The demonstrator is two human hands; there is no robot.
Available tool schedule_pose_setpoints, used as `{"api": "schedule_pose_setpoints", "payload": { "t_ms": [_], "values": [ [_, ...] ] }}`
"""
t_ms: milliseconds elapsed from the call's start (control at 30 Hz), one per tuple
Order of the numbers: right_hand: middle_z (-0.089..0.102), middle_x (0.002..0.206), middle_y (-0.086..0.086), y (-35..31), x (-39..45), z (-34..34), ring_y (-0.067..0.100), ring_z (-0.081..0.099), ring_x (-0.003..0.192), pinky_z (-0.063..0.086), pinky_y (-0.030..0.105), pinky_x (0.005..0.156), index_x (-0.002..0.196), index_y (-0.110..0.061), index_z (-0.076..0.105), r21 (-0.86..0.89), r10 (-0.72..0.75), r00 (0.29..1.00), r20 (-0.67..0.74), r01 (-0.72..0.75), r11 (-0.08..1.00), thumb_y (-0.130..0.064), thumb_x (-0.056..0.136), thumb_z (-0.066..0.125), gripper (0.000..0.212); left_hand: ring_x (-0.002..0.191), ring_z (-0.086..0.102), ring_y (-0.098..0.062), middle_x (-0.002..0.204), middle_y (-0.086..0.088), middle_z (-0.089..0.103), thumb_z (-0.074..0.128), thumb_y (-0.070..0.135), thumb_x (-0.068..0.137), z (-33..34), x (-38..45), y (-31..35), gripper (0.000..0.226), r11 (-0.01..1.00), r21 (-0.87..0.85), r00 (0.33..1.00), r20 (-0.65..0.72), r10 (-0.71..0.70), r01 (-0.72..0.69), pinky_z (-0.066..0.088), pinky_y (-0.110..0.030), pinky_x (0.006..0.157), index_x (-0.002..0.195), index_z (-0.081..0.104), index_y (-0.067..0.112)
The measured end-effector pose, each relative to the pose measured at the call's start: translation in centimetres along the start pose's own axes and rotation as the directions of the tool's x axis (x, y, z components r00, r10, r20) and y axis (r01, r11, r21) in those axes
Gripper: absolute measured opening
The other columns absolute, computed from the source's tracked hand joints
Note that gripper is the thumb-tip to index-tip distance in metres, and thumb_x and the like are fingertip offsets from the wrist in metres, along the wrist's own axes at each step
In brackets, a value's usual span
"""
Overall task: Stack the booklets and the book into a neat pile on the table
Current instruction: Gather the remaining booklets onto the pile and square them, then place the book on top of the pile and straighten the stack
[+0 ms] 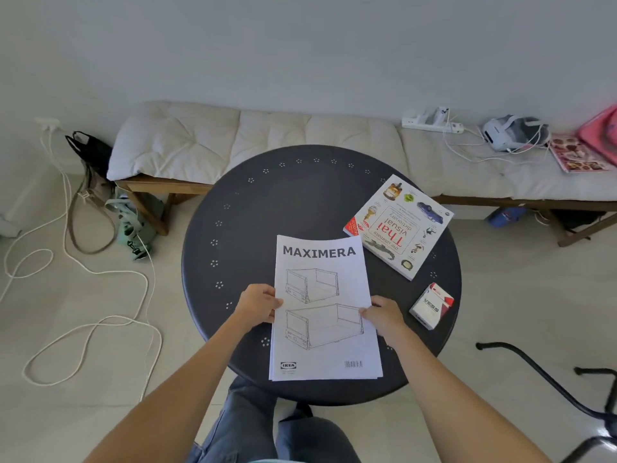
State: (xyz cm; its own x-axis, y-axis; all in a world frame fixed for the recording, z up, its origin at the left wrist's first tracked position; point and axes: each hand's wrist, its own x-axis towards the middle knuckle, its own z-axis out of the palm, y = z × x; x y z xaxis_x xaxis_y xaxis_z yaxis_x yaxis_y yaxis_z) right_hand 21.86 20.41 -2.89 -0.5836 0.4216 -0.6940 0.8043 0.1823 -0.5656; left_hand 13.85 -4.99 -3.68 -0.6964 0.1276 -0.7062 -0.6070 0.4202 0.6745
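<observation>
A white booklet pile (pixel 325 309) titled MAXIMERA, with line drawings of drawers, lies on the near part of the round dark table (pixel 267 208); several sheet edges show at its bottom. My left hand (pixel 258 304) pinches its left edge and my right hand (pixel 382 312) pinches its right edge, thumbs on top. A white book (pixel 399 227), a Thai visual dictionary, lies flat and turned at an angle at the table's far right, apart from the booklets.
A small white and red box (pixel 432 305) stands at the table's right edge. Behind the table runs a cushioned bench (pixel 300 135) with a power strip, a headset and a magazine. Cables and a bag lie on the floor at left; black chair legs (pixel 551 389) at right.
</observation>
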Motion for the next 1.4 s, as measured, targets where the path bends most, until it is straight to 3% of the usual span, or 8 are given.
{"api": "schedule_pose_setpoints", "payload": {
  "t_ms": [167,300,567,800,900,1000,1167,1400],
  "values": [
    [0.064,0.087,0.003,0.7,-0.6,0.2,0.019,0.059,0.079,0.040,0.024,0.057,0.082,-0.013,0.059,-0.249,-0.180,0.979,-0.095,0.151,0.957,-0.017,0.083,0.071,0.013,0.080,0.073,-0.026,0.091,-0.014,0.073,0.067,0.007,0.085,0.7,0.0,-0.8,0.008,0.986,0.162,0.986,-0.149,0.071,-0.047,0.062,-0.035,0.063,0.090,0.063,0.002],
    [0.055,0.076,-0.005,0.4,-0.8,0.4,0.016,0.058,0.073,0.037,0.022,0.051,0.082,-0.013,0.052,-0.396,-0.234,0.965,-0.120,0.170,0.902,-0.024,0.081,0.074,0.025,0.079,0.069,-0.026,0.086,-0.011,0.070,0.074,0.015,0.079,0.9,0.0,-1.1,0.019,0.934,0.356,0.957,-0.253,0.140,-0.042,0.060,-0.040,0.073,0.073,0.056,0.013],
    [0.059,0.082,-0.001,-1.0,-0.3,-0.8,0.013,0.055,0.072,0.037,0.023,0.053,0.093,-0.014,0.056,-0.470,-0.218,0.966,-0.136,0.131,0.873,-0.033,0.080,0.073,0.029,0.077,0.061,-0.019,0.089,-0.003,0.063,0.074,0.033,0.079,1.1,0.5,0.2,0.033,0.827,0.562,0.938,-0.295,0.185,0.013,0.046,-0.028,0.059,0.096,0.055,0.013],
    [0.066,0.120,0.012,-4.8,2.8,-5.9,0.024,0.062,0.095,0.047,0.029,0.072,0.107,-0.005,0.065,-0.182,-0.134,0.915,-0.379,0.069,0.981,-0.019,0.088,0.064,0.024,0.096,0.059,-0.022,0.115,-0.011,0.062,0.060,0.033,0.090,3.1,4.4,7.3,0.028,0.767,0.611,0.915,-0.168,0.366,-0.194,0.050,-0.032,0.080,0.105,0.059,0.009],
    [0.062,0.130,0.011,-5.7,4.5,-8.1,0.029,0.062,0.111,0.044,0.024,0.067,0.119,-0.005,0.061,-0.047,-0.041,0.904,-0.426,0.023,0.999,-0.017,0.089,0.063,0.032,0.102,0.060,-0.025,0.125,-0.011,0.057,0.061,0.037,0.089,4.9,6.4,10.8,0.040,0.772,0.585,0.926,-0.088,0.366,-0.250,0.053,-0.034,0.085,0.118,0.058,0.010],
    [0.063,0.129,0.013,-5.8,6.3,-9.4,0.029,0.063,0.112,0.040,0.020,0.052,0.121,-0.005,0.059,0.057,0.056,0.907,-0.418,-0.035,0.998,-0.018,0.088,0.065,0.036,0.090,0.062,-0.024,0.120,-0.013,0.060,0.057,0.037,0.091,6.8,8.2,13.7,0.044,0.740,0.625,0.942,-0.023,0.334,-0.248,0.051,-0.031,0.081,0.120,0.058,0.005],
    [0.064,0.123,0.015,-5.3,8.8,-9.9,0.020,0.059,0.088,0.033,0.020,0.047,0.117,-0.003,0.059,0.154,0.192,0.913,-0.359,-0.145,0.977,-0.018,0.087,0.066,0.034,0.056,0.049,-0.011,0.067,-0.004,0.054,0.054,0.036,0.094,10.2,11.3,16.1,0.032,0.769,0.600,0.963,0.012,0.268,-0.221,0.037,-0.018,0.053,0.084,0.059,0.005],
    [0.068,0.116,0.017,-5.3,11.0,-10.2,0.029,0.069,0.098,0.056,0.033,0.067,0.113,-0.004,0.062,0.335,0.314,0.873,-0.374,-0.189,0.923,-0.017,0.083,0.070,0.033,0.061,0.059,-0.014,0.097,-0.002,0.072,0.055,0.033,0.093,13.4,14.1,17.2,0.025,0.822,0.516,0.969,0.089,0.230,-0.242,0.039,-0.016,0.051,0.092,0.066,0.011]
  ]
}}
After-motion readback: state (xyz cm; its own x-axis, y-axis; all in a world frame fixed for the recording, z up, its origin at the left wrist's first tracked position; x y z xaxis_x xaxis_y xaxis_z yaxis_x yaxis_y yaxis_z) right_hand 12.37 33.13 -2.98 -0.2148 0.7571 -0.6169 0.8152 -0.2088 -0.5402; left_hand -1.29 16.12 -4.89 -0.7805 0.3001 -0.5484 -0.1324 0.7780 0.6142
